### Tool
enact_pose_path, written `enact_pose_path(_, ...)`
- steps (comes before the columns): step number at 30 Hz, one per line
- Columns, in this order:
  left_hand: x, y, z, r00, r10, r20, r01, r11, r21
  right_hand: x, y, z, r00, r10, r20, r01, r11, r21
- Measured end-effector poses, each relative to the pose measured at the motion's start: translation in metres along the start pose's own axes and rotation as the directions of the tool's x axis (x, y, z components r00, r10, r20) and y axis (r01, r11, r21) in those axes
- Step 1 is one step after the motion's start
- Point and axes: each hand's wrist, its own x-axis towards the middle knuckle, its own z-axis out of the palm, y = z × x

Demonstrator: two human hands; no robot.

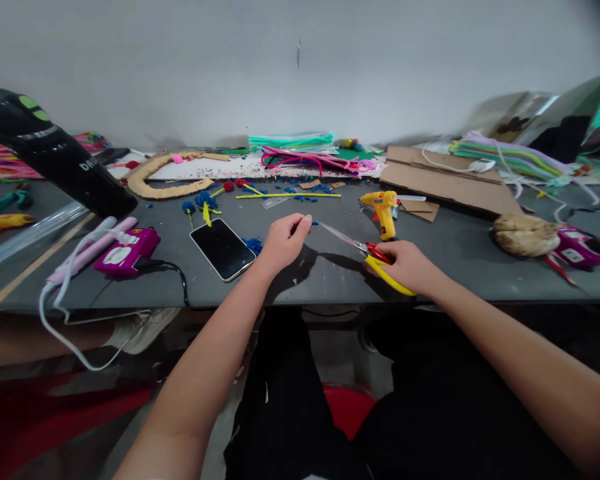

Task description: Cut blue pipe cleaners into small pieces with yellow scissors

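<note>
My right hand (407, 267) grips a pair of scissors (363, 248) by its red and yellow handles. The blades point left and look nearly closed. Their tips lie close to my left hand (287, 240), which is pinched, with a small blue fuzzy bit (315, 223) at its fingertips. It looks like a short piece of pipe cleaner, mostly hidden by the fingers. Left of that hand a smartphone (223, 249) lies on the grey table (325, 283), with blue clippings (253, 245) by its edge. A yellow pipe cleaner (288, 196) lies behind both hands.
A yellow glue gun (384, 210) sits behind the scissors. Cardboard (440, 177) and pipe cleaner bundles (293, 141) line the back. To the left are a black device (55, 153) and a purple box (127, 253) with cables; another purple device (580, 248) is far right.
</note>
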Motion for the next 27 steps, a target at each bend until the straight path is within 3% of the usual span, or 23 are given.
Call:
enact_pose_path(13, 0.001, -0.001, 0.001, 1.000, 0.004, 0.011, -0.004, 1.000, 0.008, 0.003, 0.003, 0.001, 1.000, -0.024, -0.007, 0.024, 0.998, -0.064)
enact_pose_path(19, -0.001, -0.001, -0.001, 1.000, 0.001, -0.016, 0.000, 0.998, 0.066, 0.001, 0.002, 0.002, 0.998, 0.046, -0.053, -0.045, 0.999, 0.010)
enact_pose_path(22, -0.001, -0.001, -0.021, 1.000, -0.009, -0.004, 0.009, 0.978, 0.208, 0.001, 0.003, 0.002, 0.998, 0.046, -0.048, -0.045, 0.999, 0.017)
enact_pose_path(24, 0.001, -0.001, -0.044, 0.997, -0.040, 0.063, 0.016, 0.939, 0.344, 0.002, 0.003, 0.002, 0.999, 0.031, -0.036, -0.032, 0.999, -0.013)
enact_pose_path(27, 0.006, -0.003, -0.082, 0.971, -0.201, 0.126, 0.116, 0.865, 0.489, 0.004, 0.002, 0.002, 0.999, 0.016, -0.028, -0.018, 0.998, -0.056)
